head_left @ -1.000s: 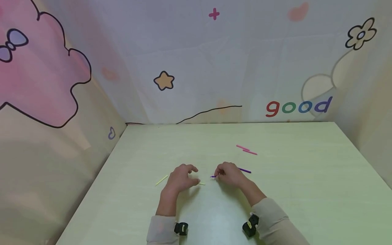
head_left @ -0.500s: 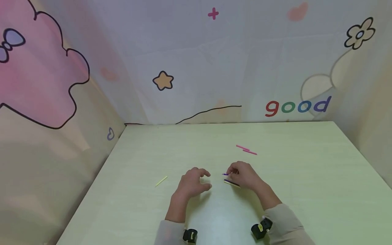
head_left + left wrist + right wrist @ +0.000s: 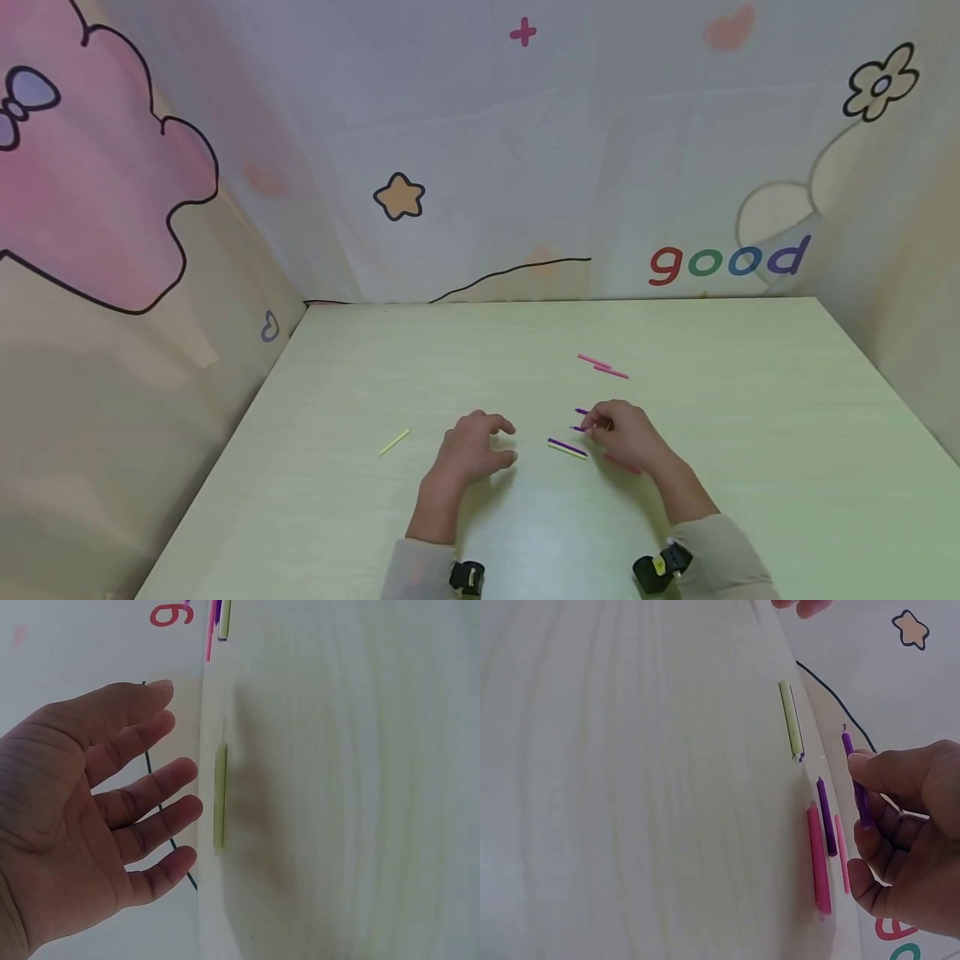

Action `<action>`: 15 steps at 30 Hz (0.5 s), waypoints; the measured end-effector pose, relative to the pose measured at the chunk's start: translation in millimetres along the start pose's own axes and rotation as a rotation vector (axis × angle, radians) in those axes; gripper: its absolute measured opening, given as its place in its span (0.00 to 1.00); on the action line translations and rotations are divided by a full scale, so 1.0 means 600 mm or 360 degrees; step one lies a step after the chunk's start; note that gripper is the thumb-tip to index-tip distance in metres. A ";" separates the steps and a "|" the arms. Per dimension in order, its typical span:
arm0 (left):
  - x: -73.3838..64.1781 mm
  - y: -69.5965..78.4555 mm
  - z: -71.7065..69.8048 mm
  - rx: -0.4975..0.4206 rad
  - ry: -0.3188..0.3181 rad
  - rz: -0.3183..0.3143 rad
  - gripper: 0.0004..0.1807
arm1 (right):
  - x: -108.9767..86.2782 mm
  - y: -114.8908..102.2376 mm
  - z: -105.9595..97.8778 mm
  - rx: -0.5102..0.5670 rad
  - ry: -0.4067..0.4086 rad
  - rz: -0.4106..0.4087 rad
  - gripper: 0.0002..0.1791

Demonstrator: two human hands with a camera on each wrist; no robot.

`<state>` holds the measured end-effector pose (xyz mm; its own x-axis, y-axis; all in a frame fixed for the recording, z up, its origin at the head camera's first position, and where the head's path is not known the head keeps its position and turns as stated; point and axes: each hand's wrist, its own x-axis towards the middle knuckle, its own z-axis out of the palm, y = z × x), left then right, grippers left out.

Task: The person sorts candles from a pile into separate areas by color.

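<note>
Right hand (image 3: 624, 435), on my feed, pinches a slim purple wax candle (image 3: 862, 806); left hand (image 3: 468, 450) hovers wide near a slender pale-yellow wax candle (image 3: 394, 442).

Printed backdrop (image 3: 480, 125) behind a pale table (image 3: 750, 433)
The table's far edge meets the backdrop, where a thin black line (image 3: 517, 267) rises toward the right; above it sits an orange star (image 3: 400, 197) with a dark outline, and higher up a pink plus sign (image 3: 523, 32) and a blurry pink heart (image 3: 730, 27); the word "good" (image 3: 731, 261) runs in red, green, blue and purple over large, faintly outlined petals (image 3: 776, 204), with a small flower (image 3: 881, 82) above; at the left, a big pink shape (image 3: 97, 200) bears a bluish bow (image 3: 30, 88)
</note>
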<state>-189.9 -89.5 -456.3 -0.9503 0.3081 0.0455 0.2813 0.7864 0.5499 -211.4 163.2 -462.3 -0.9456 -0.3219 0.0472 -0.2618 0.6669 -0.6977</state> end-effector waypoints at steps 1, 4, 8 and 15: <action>0.000 -0.004 -0.001 0.0005 0.0007 -0.0003 0.15 | -0.001 0.002 -0.001 0.0003 0.0007 0.0009 0.04; -0.001 -0.015 -0.006 -0.0001 0.0018 -0.0017 0.15 | -0.004 0.008 -0.006 0.0009 0.0027 0.0035 0.04; -0.006 -0.028 -0.012 -0.0029 0.0029 -0.0063 0.16 | -0.008 0.012 -0.011 0.0027 0.0032 0.0078 0.04; -0.013 -0.039 -0.019 0.0018 0.0023 -0.0106 0.17 | -0.016 0.020 -0.019 0.0077 0.0040 0.0167 0.04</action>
<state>-190.7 -116.5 -460.3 -0.9687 0.2473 0.0215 0.2190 0.8109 0.5427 -207.6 181.6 -462.9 -0.9720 -0.2349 -0.0106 -0.1521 0.6624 -0.7336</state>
